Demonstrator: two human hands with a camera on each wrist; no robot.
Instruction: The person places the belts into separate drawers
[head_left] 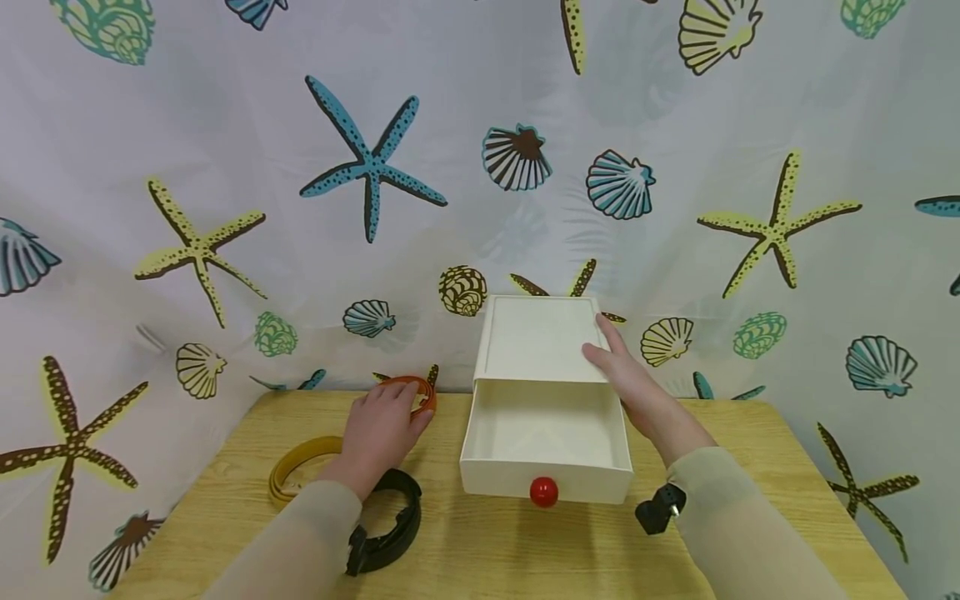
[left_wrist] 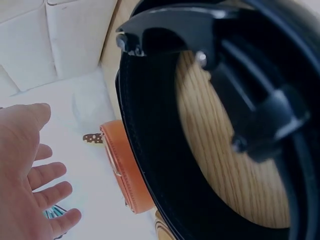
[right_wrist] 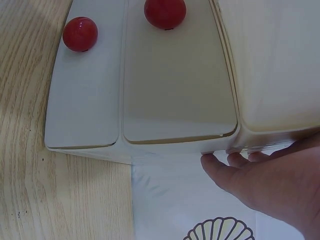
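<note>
My left hand [head_left: 382, 423] reaches over the table toward a coiled orange belt [head_left: 430, 402]. In the left wrist view its fingers are spread and loosely extended, with nothing held and the orange belt [left_wrist: 131, 172] apart from them. Nearby lie a coiled black belt [head_left: 408, 523] and a coiled tan belt [head_left: 279, 477]. A white drawer box [head_left: 540, 337] stands at the table's middle, its top drawer [head_left: 495, 477] pulled out, the inside bare. My right hand [head_left: 633, 379] rests against the box's right side, thumb over the top edge; the right wrist view shows its fingertips touching that side.
The pulled-out drawer carries a red knob [head_left: 544, 492]; two lower drawers show red knobs [right_wrist: 80, 34] in the right wrist view. A patterned curtain [head_left: 525, 225] hangs behind the wooden table [head_left: 712, 425]. A small black device [head_left: 660, 508] sits at my right wrist.
</note>
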